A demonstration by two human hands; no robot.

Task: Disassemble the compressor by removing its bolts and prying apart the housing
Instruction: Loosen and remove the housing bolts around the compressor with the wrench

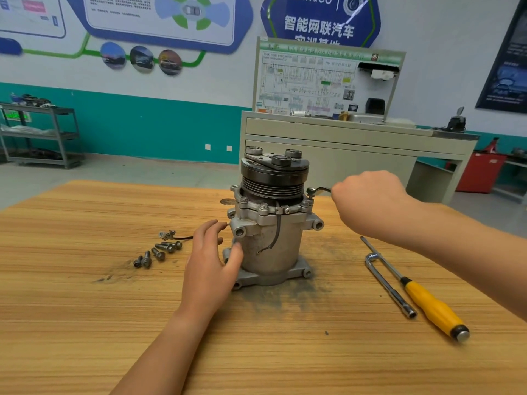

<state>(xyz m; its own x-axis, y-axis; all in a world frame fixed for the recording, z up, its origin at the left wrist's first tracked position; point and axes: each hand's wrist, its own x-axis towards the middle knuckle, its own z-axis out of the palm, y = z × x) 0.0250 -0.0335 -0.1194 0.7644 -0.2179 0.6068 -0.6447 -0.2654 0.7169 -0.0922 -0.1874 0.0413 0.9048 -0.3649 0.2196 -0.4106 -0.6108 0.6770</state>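
A grey metal compressor (271,240) stands upright on the wooden table (85,309), with a black pulley (273,178) on top. Bolts (263,207) sit in its upper flange. My left hand (212,255) rests against the housing's left side, thumb and fingers around it. My right hand (368,195) grips the handle of a small wrench (318,191) whose head sits on a flange bolt at the compressor's right. Several removed bolts (158,253) lie on the table to the left.
An L-shaped socket wrench (389,286) and a yellow-handled screwdriver (430,306) lie on the table at right. A small connector with a black wire (169,235) lies beside the loose bolts. Dark grime surrounds the compressor's base. A cabinet with a diagram board (328,81) stands behind.
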